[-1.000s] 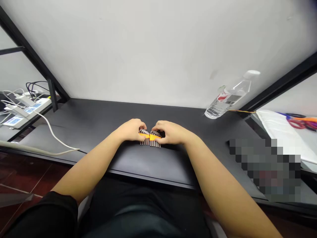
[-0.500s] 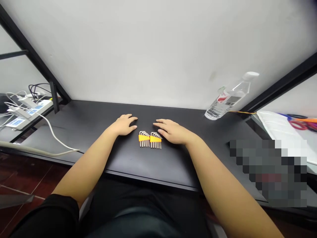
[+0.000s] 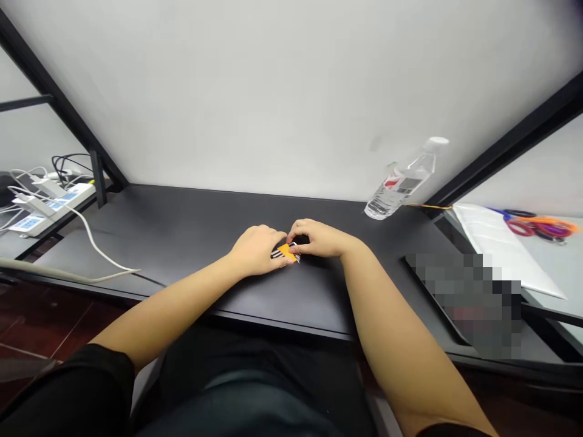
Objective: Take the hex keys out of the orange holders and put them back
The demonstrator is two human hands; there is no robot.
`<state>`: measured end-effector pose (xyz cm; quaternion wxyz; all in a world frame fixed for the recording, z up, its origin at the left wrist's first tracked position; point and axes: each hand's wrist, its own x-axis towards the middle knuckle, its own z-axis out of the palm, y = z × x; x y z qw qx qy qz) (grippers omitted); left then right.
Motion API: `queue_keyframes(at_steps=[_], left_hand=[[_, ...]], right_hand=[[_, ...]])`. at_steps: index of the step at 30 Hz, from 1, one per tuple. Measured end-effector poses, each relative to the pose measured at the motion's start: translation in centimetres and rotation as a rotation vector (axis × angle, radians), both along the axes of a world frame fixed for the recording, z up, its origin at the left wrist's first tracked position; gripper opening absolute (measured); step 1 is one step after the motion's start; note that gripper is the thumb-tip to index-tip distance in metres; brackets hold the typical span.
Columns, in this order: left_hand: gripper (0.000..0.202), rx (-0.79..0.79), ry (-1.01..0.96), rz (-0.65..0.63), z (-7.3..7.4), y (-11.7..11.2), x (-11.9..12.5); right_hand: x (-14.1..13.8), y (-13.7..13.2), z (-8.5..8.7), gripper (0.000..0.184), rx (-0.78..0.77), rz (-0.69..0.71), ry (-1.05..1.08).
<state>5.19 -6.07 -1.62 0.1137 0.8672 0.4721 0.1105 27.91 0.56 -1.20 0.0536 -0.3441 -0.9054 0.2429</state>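
Observation:
Silver L-shaped hex keys in an orange holder (image 3: 285,250) are between my two hands at the middle of the black desk (image 3: 191,212). My left hand (image 3: 259,250) closes on the hex key set from the left, thumb along the near side. From the right, my right hand (image 3: 314,237) pinches the same bundle with bent fingers and thumb. Key ends stick out on both sides of the orange part. My fingers cover much of it, so I cannot tell whether both sets are stacked there.
A clear water bottle (image 3: 401,185) stands at the back right by the wall. Right of it lie a white padded sheet (image 3: 505,249) and coloured cable loops (image 3: 542,227). A blurred-out dark object (image 3: 469,303) is near the right edge. A power strip (image 3: 54,209) with white cables sits at left.
Both hands have moved together onto the hex key sets, which lay side by side between them. Fingers that were spread are now closed on the keys, and the orange part is turned.

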Motion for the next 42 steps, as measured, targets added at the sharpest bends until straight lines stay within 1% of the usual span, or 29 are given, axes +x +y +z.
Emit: queue_keyframes(at_steps=[1,3,6,8,11,14,18,19,21,23,24,27,29,30,33,36,39,41,42], left_hand=[[0.056,-0.021,0.022,0.005,0.0,-0.4,0.9],[0.052,-0.045,0.056,0.046,0.0,-0.7,2.3],[0.043,-0.043,0.075,0.091,-0.1,-0.2,3.2],[0.044,-0.042,0.043,0.092,-0.3,0.2,3.4],[0.053,-0.048,-0.047,0.107,-0.8,0.4,3.2],[0.061,-0.026,-0.124,0.133,-1.5,0.2,3.0],[0.063,-0.030,-0.210,0.159,-1.9,0.2,2.7],[0.060,-0.039,-0.229,0.164,-1.9,0.3,2.6],[0.043,-0.049,-0.276,0.168,-2.0,0.5,2.3],[0.029,-0.061,-0.376,0.170,-2.3,0.9,1.9],[0.027,-0.075,-0.451,0.171,-2.4,1.0,1.7],[0.028,-0.160,-0.740,0.160,-3.0,1.6,1.4],[0.029,-0.225,-0.900,0.159,-3.3,2.0,1.4],[0.029,-0.252,-0.946,0.161,-3.4,2.2,1.5],[0.029,-0.356,-1.037,0.165,-3.3,2.4,1.7],[0.029,-0.461,-1.075,0.168,-2.9,2.2,1.5],[0.024,-0.528,-1.066,0.175,-2.4,2.1,0.8],[0.019,-0.540,-1.066,0.202,-2.1,2.3,0.1],[0.017,-0.530,-1.074,0.228,-2.0,2.5,-0.3]], right_hand=[[0.0,0.0,-0.1,0.034,-0.010,-0.009,0.007],[0.1,0.0,-0.3,0.034,-0.039,-0.009,0.033],[0.4,0.0,-0.9,0.035,-0.077,-0.019,0.084],[0.6,0.1,-1.2,0.036,-0.087,-0.041,0.102],[0.6,-0.1,-1.5,0.039,-0.062,-0.075,0.110],[0.4,-0.5,-1.5,0.044,-0.030,-0.076,0.123],[0.3,-1.2,-1.2,0.052,-0.048,-0.061,0.164],[0.2,-1.4,-1.2,0.053,-0.058,-0.066,0.188],[0.1,-1.5,-1.3,0.052,-0.075,-0.091,0.258],[-0.3,-1.5,-1.6,0.050,-0.071,-0.130,0.351],[-0.6,-1.4,-1.7,0.049,-0.058,-0.156,0.405],[-1.7,-1.2,-2.1,0.050,0.006,-0.250,0.550],[-2.4,-1.1,-2.2,0.052,0.042,-0.289,0.585],[-2.6,-1.0,-2.2,0.053,0.067,-0.306,0.589],[-3.0,-0.9,-2.3,0.055,0.161,-0.377,0.585],[-2.8,-0.7,-2.2,0.057,0.265,-0.477,0.538],[-2.4,-0.3,-2.1,0.059,0.380,-0.613,0.423],[-2.1,-0.1,-2.1,0.060,0.406,-0.673,0.331],[-2.0,0.0,-2.2,0.061,0.401,-0.679,0.286]])
